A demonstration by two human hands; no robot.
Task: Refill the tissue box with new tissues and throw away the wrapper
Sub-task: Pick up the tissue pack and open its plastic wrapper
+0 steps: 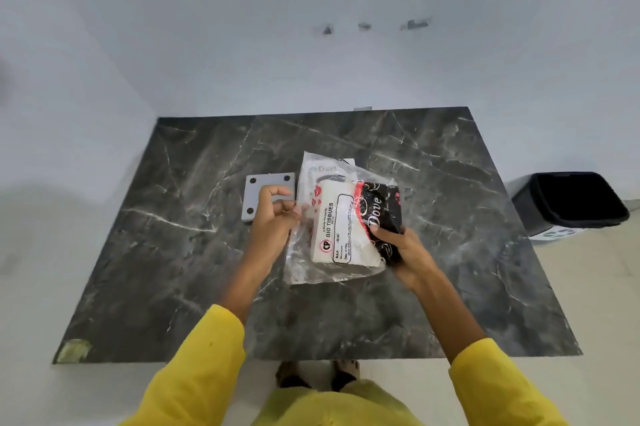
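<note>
A pack of new tissues in a clear plastic wrapper printed "BIG TISSUES" and "Dove" is held over the middle of the dark marble table. My right hand grips the pack's black printed end. My left hand pinches the loose clear wrapper at the pack's left edge. Behind the pack lies a white tissue box, partly covered by the wrapper. A grey square plate with corner holes lies flat just left of the box, partly hidden by my left hand.
A black waste bin stands on the floor to the right of the table. A white wall runs behind the table. My feet show below the table's front edge. A patch of worn tape marks the front left corner.
</note>
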